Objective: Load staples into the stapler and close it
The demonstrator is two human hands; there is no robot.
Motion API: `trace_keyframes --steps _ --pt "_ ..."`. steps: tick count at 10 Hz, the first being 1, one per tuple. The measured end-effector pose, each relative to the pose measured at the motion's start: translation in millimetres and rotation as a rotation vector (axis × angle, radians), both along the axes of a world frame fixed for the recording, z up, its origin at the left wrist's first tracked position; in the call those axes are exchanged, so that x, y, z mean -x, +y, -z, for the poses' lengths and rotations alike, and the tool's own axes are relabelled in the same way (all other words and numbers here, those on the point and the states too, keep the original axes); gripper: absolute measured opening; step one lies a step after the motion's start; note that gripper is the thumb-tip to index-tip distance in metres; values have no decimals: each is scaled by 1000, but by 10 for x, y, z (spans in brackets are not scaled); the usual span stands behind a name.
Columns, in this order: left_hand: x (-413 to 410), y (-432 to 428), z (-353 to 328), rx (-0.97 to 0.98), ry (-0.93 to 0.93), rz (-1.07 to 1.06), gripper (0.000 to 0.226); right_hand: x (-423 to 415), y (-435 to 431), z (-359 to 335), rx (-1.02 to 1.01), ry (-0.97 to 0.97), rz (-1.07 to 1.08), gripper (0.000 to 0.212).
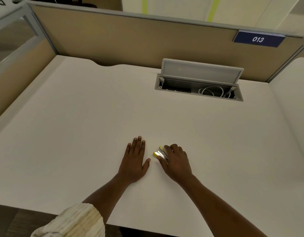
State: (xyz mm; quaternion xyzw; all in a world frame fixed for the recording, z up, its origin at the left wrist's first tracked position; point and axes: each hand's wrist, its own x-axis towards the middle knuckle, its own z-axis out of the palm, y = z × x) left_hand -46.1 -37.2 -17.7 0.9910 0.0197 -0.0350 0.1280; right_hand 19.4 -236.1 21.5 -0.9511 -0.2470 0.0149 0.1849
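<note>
- Head view: small yellow stapler (159, 153) sits on the white desk (79, 134), near the front edge, well in front of the open cable box (199, 89).
- Right hand (177, 162) is curled over the stapler from its right side; fingertips (167, 147) rest on its top, thumb lies along the near side. Contact looks real, but I cannot tell whether it is a firm grip or a light rest.
- Left hand (135, 160) lies flat on the desk just left of the stapler, fingers straight and together, holding nothing, not touching the stapler.
- Metal shows between two yellow tips, so the stapler may be partly open. Too small to confirm.
- No staple strip visible near the stapler; it could be hidden under the right hand.
- Judgement: early stage, loading not done.
- To do it well: pin the base with the left hand, lift the top fully with the right so the channel is exposed.
- Seat the strip legs down and flush in the channel, then press shut until it latches.
- Risk: small, light stapler slides on the smooth desk if pushed one-handed.
</note>
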Motion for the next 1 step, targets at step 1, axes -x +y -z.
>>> trace_keyframes --steps 1 --pt "-132 49 -73 7 -11 -18 76 -112 18 -38 -3 17 -27 60"
